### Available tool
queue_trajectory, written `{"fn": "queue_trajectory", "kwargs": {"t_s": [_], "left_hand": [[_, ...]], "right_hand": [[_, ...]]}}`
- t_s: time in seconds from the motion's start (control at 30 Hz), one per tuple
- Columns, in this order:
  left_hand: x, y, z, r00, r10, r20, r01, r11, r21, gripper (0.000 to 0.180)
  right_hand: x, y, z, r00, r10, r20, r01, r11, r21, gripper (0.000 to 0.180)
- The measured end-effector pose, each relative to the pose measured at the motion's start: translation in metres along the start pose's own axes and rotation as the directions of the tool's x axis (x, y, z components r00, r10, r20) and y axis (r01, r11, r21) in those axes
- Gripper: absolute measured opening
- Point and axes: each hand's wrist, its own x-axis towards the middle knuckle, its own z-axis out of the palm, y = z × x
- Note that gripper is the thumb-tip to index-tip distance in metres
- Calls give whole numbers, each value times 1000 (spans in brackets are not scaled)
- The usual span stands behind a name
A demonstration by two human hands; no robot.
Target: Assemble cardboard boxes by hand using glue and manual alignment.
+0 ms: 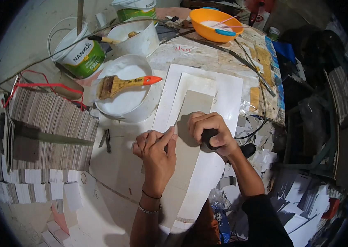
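Observation:
A long grey board strip (196,105) lies on a white sheet (227,92) that runs toward me across the table. My left hand (155,154) is closed at the strip's left edge, thumb and forefinger pinched together. Whatever sits between those fingertips is too small to make out. Over the strip's right side, my right hand (213,131) is wrapped round a black rounded handle (210,139). The lower end of that tool is hidden under the hand. A thin, paler sheet (186,79) shows beneath the strip at its far end.
A wooden brush (130,85) rests across a white bucket (151,108) of white paste. Stacked boards (54,123) stand at left. Farther back are a green-labelled bucket (81,57), a white tub (151,43) and an orange basin (198,29). A dark cable (260,76) crosses the right side.

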Motion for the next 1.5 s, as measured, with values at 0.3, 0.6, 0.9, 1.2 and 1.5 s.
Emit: {"fn": "queue_trajectory", "kwargs": {"t_s": [0.3, 0.6, 0.9, 1.2, 1.5], "left_hand": [[-4, -1, -1, 1000, -20, 4, 21, 996, -90, 19], [-7, -1, -1, 1000, -24, 9, 24, 997, -78, 22], [-9, -2, -8, 999, -25, -19, 24, 998, -64, 18], [-16, -8, -9, 1000, -4, -30, 2, 996, -84, 18], [-19, -6, -8, 999, 0, -44, -2, 998, -56, 18]], "right_hand": [[-22, -22, 54, 987, -16, 163, -33, 955, 295, 63], [-42, -48, 93, 957, -153, 247, 98, 970, 223, 41], [-29, -17, 70, 993, -75, 91, 78, 996, -37, 50], [-17, -20, 55, 997, -9, 82, -3, 990, 142, 56], [-44, -39, 104, 923, -151, 355, 40, 953, 299, 44]]}}
